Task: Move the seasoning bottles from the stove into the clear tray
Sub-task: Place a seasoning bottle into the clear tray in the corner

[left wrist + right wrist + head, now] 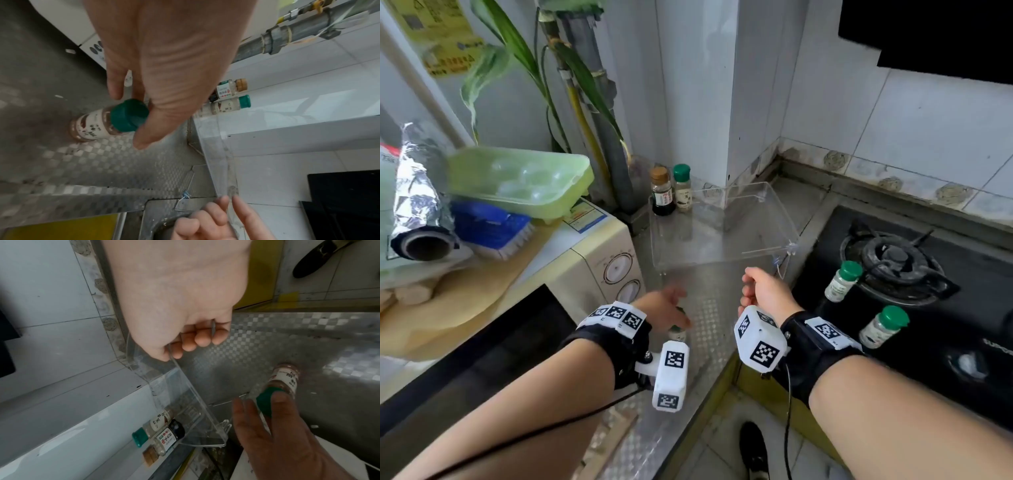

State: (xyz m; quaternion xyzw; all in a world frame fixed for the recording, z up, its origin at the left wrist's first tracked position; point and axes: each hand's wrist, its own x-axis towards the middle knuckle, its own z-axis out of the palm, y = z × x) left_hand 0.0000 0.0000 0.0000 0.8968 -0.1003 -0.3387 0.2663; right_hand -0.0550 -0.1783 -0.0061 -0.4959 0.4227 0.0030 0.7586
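The clear tray sits on the steel counter left of the black stove. My right hand grips its near right wall, fingers curled over the rim. Two green-capped seasoning bottles stand on the stove by the burner. A third green-capped bottle stands on the counter in front of the tray. My left hand hovers over it with fairly straight fingers, the thumb beside its cap. A brown-capped bottle and a green-capped one stand at the tray's far left corner.
A microwave stands left of the counter, topped by a green egg tray, a blue brush and a foil roll. Pipes and a plant fill the back corner. The gas burner is behind the stove bottles.
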